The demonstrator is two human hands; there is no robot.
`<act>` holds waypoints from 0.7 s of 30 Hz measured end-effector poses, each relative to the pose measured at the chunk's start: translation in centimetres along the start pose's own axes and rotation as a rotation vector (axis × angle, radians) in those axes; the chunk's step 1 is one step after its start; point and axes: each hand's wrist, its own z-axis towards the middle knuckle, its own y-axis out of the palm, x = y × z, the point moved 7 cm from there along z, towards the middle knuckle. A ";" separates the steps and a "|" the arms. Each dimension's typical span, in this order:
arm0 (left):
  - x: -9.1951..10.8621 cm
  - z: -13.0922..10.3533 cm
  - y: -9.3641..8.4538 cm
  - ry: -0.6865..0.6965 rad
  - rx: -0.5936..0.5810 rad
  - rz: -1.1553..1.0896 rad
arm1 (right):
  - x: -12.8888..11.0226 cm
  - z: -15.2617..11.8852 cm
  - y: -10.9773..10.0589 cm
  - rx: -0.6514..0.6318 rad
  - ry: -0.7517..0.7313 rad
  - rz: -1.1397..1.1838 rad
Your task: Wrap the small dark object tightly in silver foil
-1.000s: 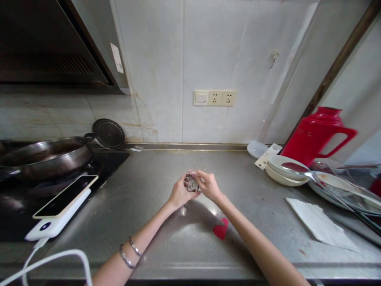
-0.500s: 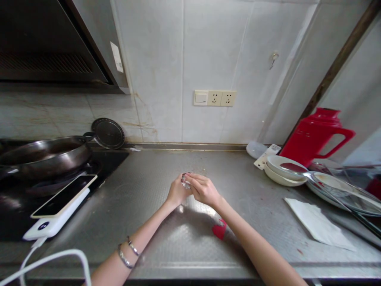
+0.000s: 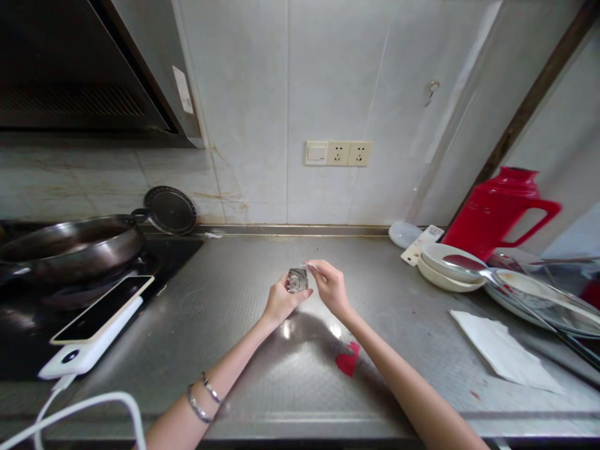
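My left hand (image 3: 280, 301) is wrapped round a small, clear, glass-like object (image 3: 297, 280) with a blocky outline and dark reflections; its exact kind I cannot make out. Its thumb presses along the near side. Just to the right, my right hand (image 3: 330, 286) has its fingers pinched together at the upper edge of the clear object. A thin whitish bit (image 3: 310, 265) shows at those fingertips, too small to name. Both hands are above the middle of the steel countertop (image 3: 244, 375). Below the right wrist lies a torn red scrap (image 3: 347, 359).
On the left are a pan (image 3: 77, 247) on the black cooktop, a phone (image 3: 105, 309) and a white power bank (image 3: 89, 350) with its cable. To the right stand stacked bowls (image 3: 450, 275), a red thermos jug (image 3: 497, 212) and a white paper napkin (image 3: 504, 350).
My right hand has moved slightly up and right, away from my left hand. More of the clear object now shows, and the whitish bit has come into view.
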 end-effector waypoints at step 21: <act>0.1 0.2 0.2 -0.113 -0.016 -0.337 | -0.4 -0.4 -0.4 0.004 0.172 0.136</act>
